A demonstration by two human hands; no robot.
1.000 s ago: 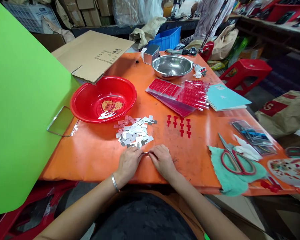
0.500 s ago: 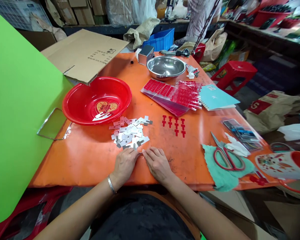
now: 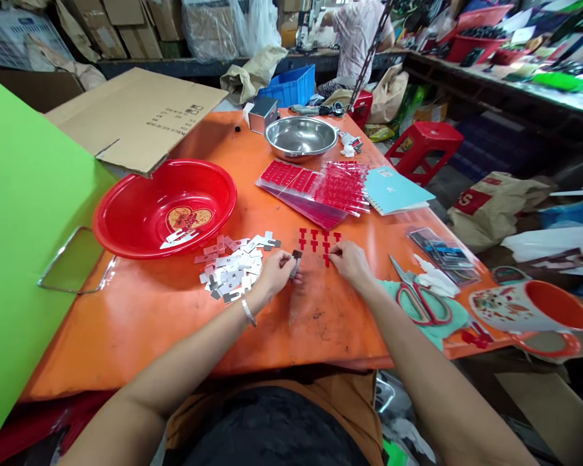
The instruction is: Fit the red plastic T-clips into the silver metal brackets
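My left hand [image 3: 276, 273] pinches a small metal plate [image 3: 297, 255] with a dark end, held up just over the table. Fingertips of my right hand [image 3: 350, 262] are pressed together at the lower right of a group of red T-shaped pieces [image 3: 314, 236] laid in rows. Whatever is between those fingers is hidden; one red T-shaped piece [image 3: 326, 259] shows right beside them. Left of my left hand lies a loose pile of small notched metal plates [image 3: 233, 270], some white-faced, some dark.
Behind the pile stands a red basin [image 3: 214, 178] with a few plates in it. Red sheets [image 3: 291, 178], a steel bowl [image 3: 301, 149] and a blue notebook [image 3: 398, 189] lie farther back. Scissors [image 3: 420, 304] and a mug [image 3: 505, 307] are at right. A person [image 3: 357, 39] sits beyond.
My hands were together at the table's front edge; they have moved forward and apart. A metal plate now shows in my left hand, and my right hand has reached the red pieces. The view has shifted.
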